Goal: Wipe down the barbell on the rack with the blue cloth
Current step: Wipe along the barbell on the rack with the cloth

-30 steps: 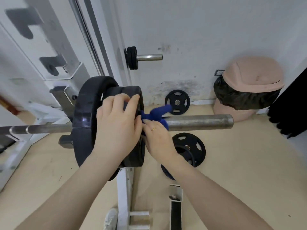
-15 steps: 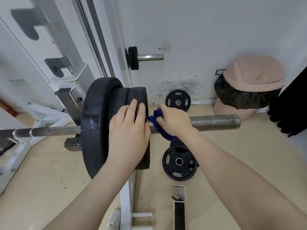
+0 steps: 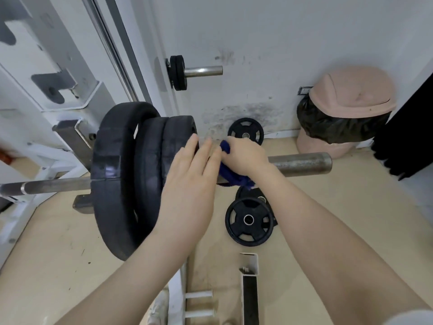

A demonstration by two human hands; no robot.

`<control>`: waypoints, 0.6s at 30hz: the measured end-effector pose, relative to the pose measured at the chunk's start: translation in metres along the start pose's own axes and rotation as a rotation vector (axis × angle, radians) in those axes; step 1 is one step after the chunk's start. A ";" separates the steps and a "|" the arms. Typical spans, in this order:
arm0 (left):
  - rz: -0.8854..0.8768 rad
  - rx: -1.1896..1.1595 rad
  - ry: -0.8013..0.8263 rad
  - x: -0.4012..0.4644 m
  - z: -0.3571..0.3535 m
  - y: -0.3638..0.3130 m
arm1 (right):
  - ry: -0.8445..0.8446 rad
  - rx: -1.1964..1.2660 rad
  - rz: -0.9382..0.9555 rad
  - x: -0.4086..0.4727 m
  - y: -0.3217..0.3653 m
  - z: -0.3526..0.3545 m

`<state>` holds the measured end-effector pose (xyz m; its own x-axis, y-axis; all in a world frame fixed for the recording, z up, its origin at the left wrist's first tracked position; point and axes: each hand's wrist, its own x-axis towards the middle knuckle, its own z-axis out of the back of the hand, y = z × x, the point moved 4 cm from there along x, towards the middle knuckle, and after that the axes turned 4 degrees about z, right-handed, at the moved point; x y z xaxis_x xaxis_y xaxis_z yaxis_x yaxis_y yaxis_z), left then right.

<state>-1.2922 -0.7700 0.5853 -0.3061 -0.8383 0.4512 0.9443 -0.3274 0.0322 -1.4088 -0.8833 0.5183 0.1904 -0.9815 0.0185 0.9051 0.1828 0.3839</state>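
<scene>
**Head view: cloth wrapped on sleeve beside the plates, wipe in progress**

Head view, nearest first: both my forearms enter from the bottom edge. A white rack foot (image 3: 249, 287) and two pegs lie on the floor below them; loose plates (image 3: 248, 222) rest flat on the floor just beyond.

My left hand (image 3: 187, 184) lies flat, fingers extended, against the outer face of the loaded plates (image 3: 131, 174). It grasps nothing; I judge it steadies the stack. My right hand (image 3: 246, 156) is clenched over the blue cloth (image 3: 234, 177), which is wrapped round the barbell (image 3: 302, 163) sleeve directly beside the plates. A tail of cloth hangs below the sleeve.

Change noted: a second ago the cloth stood up loose above the sleeve, pinched in my right fingers from below. The right grip has since come over the top and closed the cloth round the steel. The left hand has slid slightly rightward on the plate face. I judge this the start of a wiping stroke outward along the sleeve; the bare length toward the end cap looks dull and speckled, apparently not yet wiped.

Beyond: the rack upright (image 3: 77, 95) carries the bar on the left. A pink bin (image 3: 351, 95) with a black liner stands against the far wall.

Not verifiable: contact between cloth and the sleeve's underside, hidden by my hand. The left fingertips are blurred. The bar's shaft runs out of frame at left, so its condition there cannot be told.
</scene>
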 end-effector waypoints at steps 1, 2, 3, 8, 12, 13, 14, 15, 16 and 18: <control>-0.035 -0.028 0.013 0.001 -0.003 -0.009 | 0.071 0.052 -0.031 0.003 -0.012 0.004; -0.066 -0.061 0.034 0.002 -0.007 -0.017 | 0.098 0.084 -0.066 0.002 -0.028 0.010; -0.089 -0.097 0.054 0.004 -0.011 -0.023 | 0.093 0.103 -0.118 -0.001 -0.046 0.018; -0.110 -0.110 0.251 0.018 -0.042 -0.044 | -0.078 -0.207 -0.268 -0.026 -0.087 0.042; -0.039 -0.091 0.376 0.032 -0.064 -0.063 | -0.093 -0.216 -0.063 -0.028 -0.076 0.036; -0.018 -0.090 0.417 0.033 -0.070 -0.066 | -0.047 -0.155 -0.105 -0.028 -0.089 0.043; 0.001 -0.079 0.436 0.034 -0.075 -0.068 | -0.005 -0.106 -0.159 -0.028 -0.104 0.050; 0.010 -0.064 0.431 0.036 -0.077 -0.069 | 0.023 -0.049 -0.219 -0.029 -0.119 0.056; 0.014 -0.052 0.413 0.037 -0.077 -0.068 | 0.034 0.033 -0.271 -0.030 -0.133 0.060; 0.034 -0.063 0.385 0.039 -0.079 -0.064 | 0.036 0.338 -0.396 -0.034 -0.150 0.064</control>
<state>-1.3739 -0.8163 0.5299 -0.3090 -0.9475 0.0827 0.9491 -0.3128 -0.0374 -1.5759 -0.8809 0.5195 -0.1237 -0.9681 -0.2180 0.7382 -0.2366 0.6317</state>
